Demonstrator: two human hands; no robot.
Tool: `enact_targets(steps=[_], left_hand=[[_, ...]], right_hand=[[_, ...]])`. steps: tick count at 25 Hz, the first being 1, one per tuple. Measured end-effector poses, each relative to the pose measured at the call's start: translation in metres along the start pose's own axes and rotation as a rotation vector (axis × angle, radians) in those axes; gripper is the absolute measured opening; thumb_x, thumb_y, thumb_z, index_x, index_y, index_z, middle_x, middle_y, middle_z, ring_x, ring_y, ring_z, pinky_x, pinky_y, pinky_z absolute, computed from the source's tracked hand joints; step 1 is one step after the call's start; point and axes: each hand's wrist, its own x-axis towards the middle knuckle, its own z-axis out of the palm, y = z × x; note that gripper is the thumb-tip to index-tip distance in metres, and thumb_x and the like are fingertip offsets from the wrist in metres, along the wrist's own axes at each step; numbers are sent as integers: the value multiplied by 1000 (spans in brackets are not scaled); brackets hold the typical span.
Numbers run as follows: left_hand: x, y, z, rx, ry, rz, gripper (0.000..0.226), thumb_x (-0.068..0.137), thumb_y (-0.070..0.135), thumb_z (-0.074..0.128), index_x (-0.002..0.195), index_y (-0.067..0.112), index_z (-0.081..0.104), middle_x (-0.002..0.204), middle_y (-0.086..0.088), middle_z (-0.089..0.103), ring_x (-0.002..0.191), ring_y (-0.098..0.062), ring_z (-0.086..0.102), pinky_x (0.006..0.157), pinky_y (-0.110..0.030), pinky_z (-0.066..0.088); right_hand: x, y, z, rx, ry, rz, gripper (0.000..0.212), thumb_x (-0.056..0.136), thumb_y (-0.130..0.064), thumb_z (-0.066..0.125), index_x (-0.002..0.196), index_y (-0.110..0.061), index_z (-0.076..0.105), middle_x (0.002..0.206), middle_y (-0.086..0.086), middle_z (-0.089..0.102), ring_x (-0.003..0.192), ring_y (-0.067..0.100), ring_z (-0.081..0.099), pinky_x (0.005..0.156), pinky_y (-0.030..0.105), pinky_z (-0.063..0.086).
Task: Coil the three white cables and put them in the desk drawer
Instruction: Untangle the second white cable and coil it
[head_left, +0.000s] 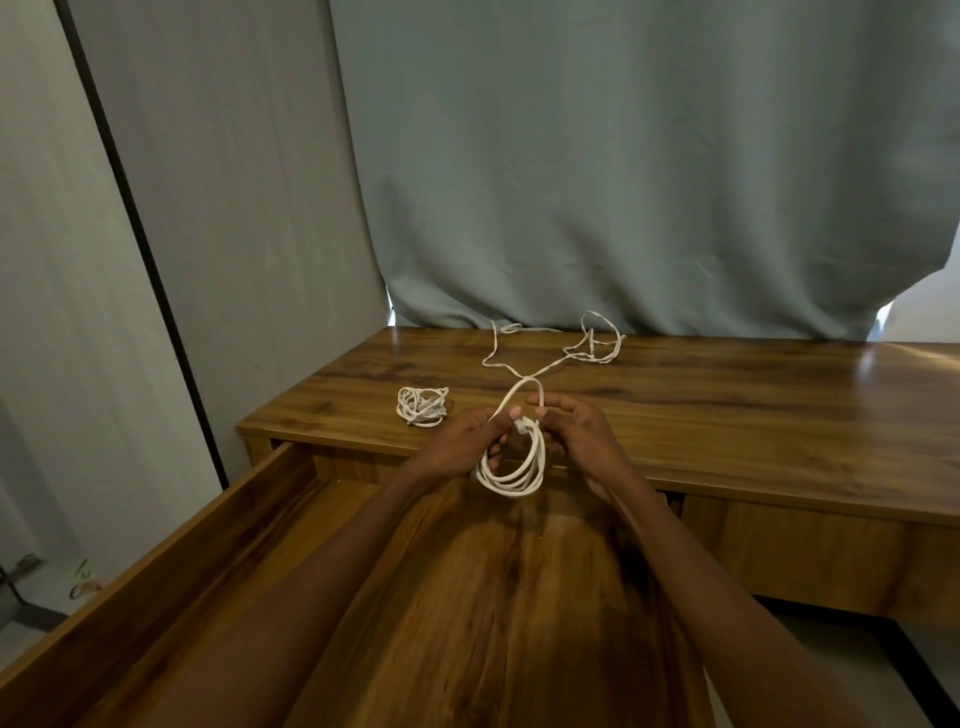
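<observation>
Nearest me, the open drawer (291, 525) looks empty where I can see. Over it, the left hand (462, 441) grips a half-wound coil (511, 467) while the right hand (576, 431) pinches its next loop. One bundled cable (422, 406) and a loose cable (592, 340) sit on the desk (727, 405). Roughly halfway, I'd guess.

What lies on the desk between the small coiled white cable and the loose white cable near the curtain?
Head view: only bare wooden desktop lies between the small coiled white cable and the loose white cable.
</observation>
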Motion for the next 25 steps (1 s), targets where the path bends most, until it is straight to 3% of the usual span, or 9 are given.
enact_targets(steps=[4,8,11,13,15,18,20,23,25], left_hand=[[10,-6,8,98,140,19,43,103,42,48,71,17,62,57,6,57,48,-2,53,55,-26,42],[19,-15,10,200,218,51,47,102,51,43,84,15,69,69,7,65,63,-5,57,64,-31,44],[22,-9,16,252,253,95,45,100,51,42,83,18,67,75,3,67,72,-15,62,67,-33,45],[22,-5,20,257,244,99,45,101,47,43,83,14,67,80,-3,69,75,-17,63,64,-27,44],[20,-3,23,263,235,80,41,105,38,43,85,13,68,82,-3,69,74,-13,62,60,-19,41],[21,4,22,230,221,31,42,106,33,41,81,12,66,78,-4,66,73,-19,61,62,-29,40],[21,10,22,192,224,33,46,106,39,40,71,17,61,72,-4,62,60,-19,56,56,-31,38],[19,12,21,174,240,37,50,104,48,38,65,25,57,68,-1,62,44,-5,51,48,-27,35],[18,6,21,167,244,36,49,104,49,39,64,28,57,65,3,61,43,-1,51,48,-25,36]], right_hand=[[-2,2,10,42,26,39,29,99,-19,64,126,-25,58,95,16,77,70,21,73,63,34,62],[-3,8,5,93,1,-4,42,93,-22,55,134,-29,56,113,18,73,92,29,70,80,42,55],[-10,7,7,66,-161,-70,71,86,-1,61,145,-33,40,118,14,72,96,22,70,83,38,56],[-10,10,12,-69,-100,-127,79,88,9,64,150,-30,34,117,10,72,95,16,72,82,33,60],[-8,14,12,-178,32,-155,72,93,-4,67,152,-30,34,118,10,72,97,17,74,85,37,61],[-11,20,9,-532,159,-252,57,97,-34,64,148,-39,37,104,-7,75,82,11,73,70,34,59],[-15,17,13,-719,277,-376,41,99,-43,58,137,-34,49,104,-11,73,80,7,69,62,29,51],[-12,14,18,-674,387,-511,26,99,-46,56,114,-27,65,113,-11,68,90,5,65,68,31,53],[-8,16,20,-525,394,-459,21,99,-40,60,107,-23,69,107,-11,70,91,3,66,75,37,57]])
